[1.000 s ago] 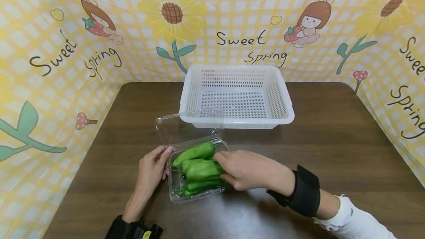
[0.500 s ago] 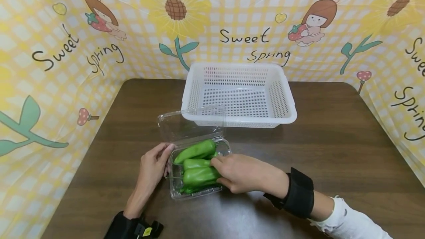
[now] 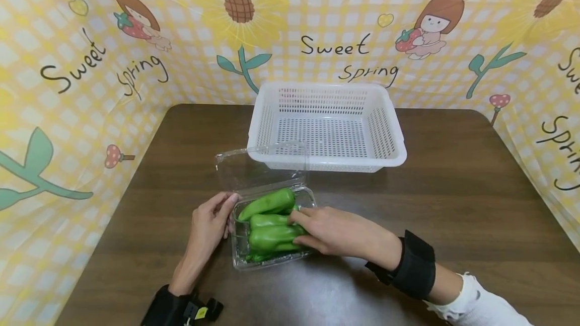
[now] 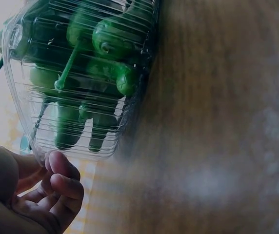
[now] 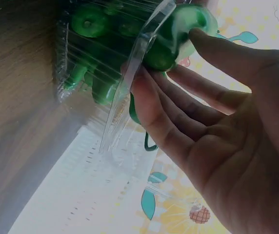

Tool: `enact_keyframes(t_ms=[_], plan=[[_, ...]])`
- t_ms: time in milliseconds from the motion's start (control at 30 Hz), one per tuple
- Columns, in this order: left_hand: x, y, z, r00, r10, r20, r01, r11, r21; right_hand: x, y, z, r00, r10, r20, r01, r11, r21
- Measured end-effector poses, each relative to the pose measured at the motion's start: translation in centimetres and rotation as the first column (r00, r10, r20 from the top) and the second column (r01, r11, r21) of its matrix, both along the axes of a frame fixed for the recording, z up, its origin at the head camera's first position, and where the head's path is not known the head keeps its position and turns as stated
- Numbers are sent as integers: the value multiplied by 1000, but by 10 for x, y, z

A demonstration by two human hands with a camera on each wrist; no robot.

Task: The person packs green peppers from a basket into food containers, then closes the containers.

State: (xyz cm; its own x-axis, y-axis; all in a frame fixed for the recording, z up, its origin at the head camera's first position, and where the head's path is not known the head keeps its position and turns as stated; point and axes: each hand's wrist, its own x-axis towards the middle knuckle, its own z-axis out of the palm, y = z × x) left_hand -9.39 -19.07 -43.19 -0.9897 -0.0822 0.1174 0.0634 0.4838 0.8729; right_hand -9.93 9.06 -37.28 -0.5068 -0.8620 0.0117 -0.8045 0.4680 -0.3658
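Both your hands are at the clear box of green peppers near the front of the counter.

Your left hand [image 3: 206, 230] lies flat against the box [image 3: 240, 260]'s left wall, fingers [image 4: 64, 183] loosely bent, steadying the plastic without wrapping it. Your right hand [image 3: 333, 230] reaches in from the right, wrist low over the counter [image 3: 453, 190], thumb and fingers [image 5: 178, 119] closing on a pepper [image 3: 272, 235] in the middle of the pile. The box's lid [image 3: 258, 167] stands open at the back, its top edge just in front of the white basket [image 3: 394, 152]. The basket sits near the counter's far edge, against the printed backdrop [image 3: 90, 64]. Bare counter lies to the right of the box and basket.
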Motion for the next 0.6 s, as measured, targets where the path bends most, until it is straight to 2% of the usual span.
enact_keyframes(t_ms=[100, 233, 367, 600], plan=[[-3, -4, -9, 1000, -2, -3, 2, 1000, -2, 0, 2, -1, 999, 13, -41, -14, 1000, -13], [-4, -6, -10, 1000, -8, -4, 8, 1000, -3, 0, 2, -1, 995, 28, -100, -30, 999, -14], [-4, -5, -10, 1000, -3, 7, 3, 1000, -4, 1, 2, 1, 993, 23, -115, -27, 999, -28], [-4, -5, -10, 1000, -7, 24, 7, 1000, 4, -10, 9, 10, 984, -48, -174, 16, 983, -183]])
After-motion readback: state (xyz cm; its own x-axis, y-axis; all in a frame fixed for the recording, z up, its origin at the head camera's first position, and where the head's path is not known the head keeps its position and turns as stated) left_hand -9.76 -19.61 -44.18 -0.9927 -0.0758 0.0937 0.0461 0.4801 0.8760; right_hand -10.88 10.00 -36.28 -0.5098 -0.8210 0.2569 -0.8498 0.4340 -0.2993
